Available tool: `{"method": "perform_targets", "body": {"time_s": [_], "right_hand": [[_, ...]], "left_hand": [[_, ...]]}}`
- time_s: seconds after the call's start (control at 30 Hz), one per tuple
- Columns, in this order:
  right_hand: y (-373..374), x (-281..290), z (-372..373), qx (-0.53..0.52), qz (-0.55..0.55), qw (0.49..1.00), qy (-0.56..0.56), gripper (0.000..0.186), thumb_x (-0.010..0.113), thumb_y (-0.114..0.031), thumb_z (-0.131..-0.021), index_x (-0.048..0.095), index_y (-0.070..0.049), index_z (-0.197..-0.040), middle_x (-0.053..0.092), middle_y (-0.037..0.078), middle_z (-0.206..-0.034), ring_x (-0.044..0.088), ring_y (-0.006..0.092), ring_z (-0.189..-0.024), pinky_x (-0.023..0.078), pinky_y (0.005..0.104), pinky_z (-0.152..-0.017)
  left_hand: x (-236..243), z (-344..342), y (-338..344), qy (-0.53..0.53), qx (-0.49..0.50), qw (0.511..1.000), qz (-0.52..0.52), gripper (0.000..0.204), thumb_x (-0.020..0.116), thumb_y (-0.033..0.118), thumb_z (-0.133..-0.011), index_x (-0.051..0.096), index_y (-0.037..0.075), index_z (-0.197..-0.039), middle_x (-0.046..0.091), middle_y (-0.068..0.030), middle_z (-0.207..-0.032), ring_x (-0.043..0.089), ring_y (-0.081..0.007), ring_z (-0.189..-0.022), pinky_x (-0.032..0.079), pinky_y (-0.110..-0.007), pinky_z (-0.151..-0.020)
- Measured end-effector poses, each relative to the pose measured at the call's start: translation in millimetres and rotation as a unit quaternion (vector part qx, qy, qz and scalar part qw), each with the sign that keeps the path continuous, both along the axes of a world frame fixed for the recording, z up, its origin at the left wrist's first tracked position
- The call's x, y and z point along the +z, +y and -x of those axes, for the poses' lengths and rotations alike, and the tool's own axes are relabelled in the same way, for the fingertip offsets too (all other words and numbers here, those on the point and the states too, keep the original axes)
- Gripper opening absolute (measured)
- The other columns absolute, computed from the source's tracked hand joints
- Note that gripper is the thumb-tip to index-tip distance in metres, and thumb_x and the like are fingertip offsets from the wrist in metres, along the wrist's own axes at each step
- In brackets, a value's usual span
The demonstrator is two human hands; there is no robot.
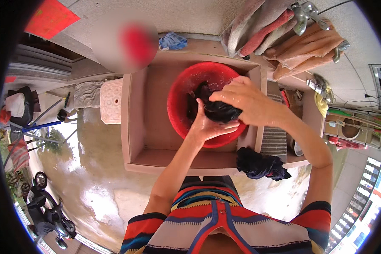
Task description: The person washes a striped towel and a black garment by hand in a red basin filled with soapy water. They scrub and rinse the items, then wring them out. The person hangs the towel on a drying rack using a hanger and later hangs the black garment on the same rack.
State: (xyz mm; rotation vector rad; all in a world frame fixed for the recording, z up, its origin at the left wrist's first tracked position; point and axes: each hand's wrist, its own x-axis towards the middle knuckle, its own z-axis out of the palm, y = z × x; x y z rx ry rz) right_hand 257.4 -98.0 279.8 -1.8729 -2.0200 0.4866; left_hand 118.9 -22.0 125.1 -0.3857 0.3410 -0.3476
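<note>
A round red basin (174, 108) stands inside a wide, shallow pinkish sink (154, 127). Above the basin, a wet black cloth (221, 111) is bunched between my two hands. My left hand (206, 125) cups it from the near side, palm up with the thumb raised. From the far right, my right hand (246, 98) presses curled fingers onto its top. More dark cloth lies lower in the basin, partly hidden by the hands. Droplets or suds show on the basin wall and on the right hand.
A dark bundle of cloth (262, 164) hangs over the sink's near right edge, below a ribbed washboard surface (274, 127). A blue rag (172, 41) lies on the back ledge. Towels (307, 48) hang at upper right. A pale stool (111, 101) stands left, beside wet floor.
</note>
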Motion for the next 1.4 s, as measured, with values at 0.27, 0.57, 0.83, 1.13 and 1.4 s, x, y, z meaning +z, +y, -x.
{"method": "perform_targets", "body": {"time_s": [0.27,0.57,0.83,1.13,1.4], "right_hand": [[-40.4,11.1,92.5,-0.359,-0.062,0.893,0.263,0.062,0.055,0.016,-0.057,0.050,-0.006,-0.115,0.052,0.011,-0.108,0.053,0.0253,-0.103,0.041,0.0295,-0.089],[-103.1,-69.4,95.0,-0.451,-0.181,0.320,0.813,0.061,0.056,0.005,-0.072,0.038,-0.005,-0.129,0.051,0.015,-0.118,0.050,0.0298,-0.111,0.040,0.0399,-0.097],[-105.0,-94.2,117.0,-0.386,-0.182,0.902,-0.071,0.088,0.082,-0.008,-0.053,0.043,-0.026,-0.130,0.015,0.027,-0.139,0.024,0.0519,-0.124,0.030,0.0566,-0.097],[-81.9,-134.2,90.6,-0.471,-0.070,0.869,0.135,0.092,0.073,0.008,-0.050,0.033,-0.001,-0.132,0.049,0.024,-0.110,0.055,0.0409,-0.093,0.050,0.0435,-0.074],[-75.1,-141.7,91.6,-0.472,0.100,0.710,0.513,0.036,0.071,-0.003,-0.056,0.056,0.001,-0.089,0.060,0.008,-0.070,0.061,0.0208,-0.064,0.049,0.0305,-0.059]], "left_hand": [[23.1,-21.0,-55.8,-0.120,0.194,0.974,-0.005,0.102,0.058,0.076,-0.056,0.044,0.000,-0.123,0.049,-0.0136,-0.124,0.046,-0.0254,-0.116,0.038,-0.042,-0.100],[20.7,-32.1,-26.3,-0.048,0.149,0.975,-0.157,0.040,0.059,0.028,-0.076,0.056,0.003,-0.107,0.062,-0.0099,-0.099,0.059,-0.0250,-0.093,0.046,-0.041,-0.087],[9.2,-28.9,-21.9,0.127,0.102,0.971,-0.177,0.028,0.058,0.019,-0.075,0.060,0.006,-0.099,0.063,-0.0082,-0.087,0.061,-0.0257,-0.079,0.050,-0.040,-0.077],[-0.2,-16.4,-35.4,0.166,0.169,0.904,-0.355,0.026,0.055,0.001,-0.071,0.058,-0.004,-0.097,0.063,-0.0139,-0.094,0.061,-0.0251,-0.089,0.049,-0.035,-0.080],[10.5,-10.0,-28.6,0.134,0.068,0.863,-0.482,0.013,0.053,0.001,-0.071,0.061,-0.007,-0.079,0.063,-0.0145,-0.082,0.063,-0.0251,-0.080,0.050,-0.034,-0.074]]}}
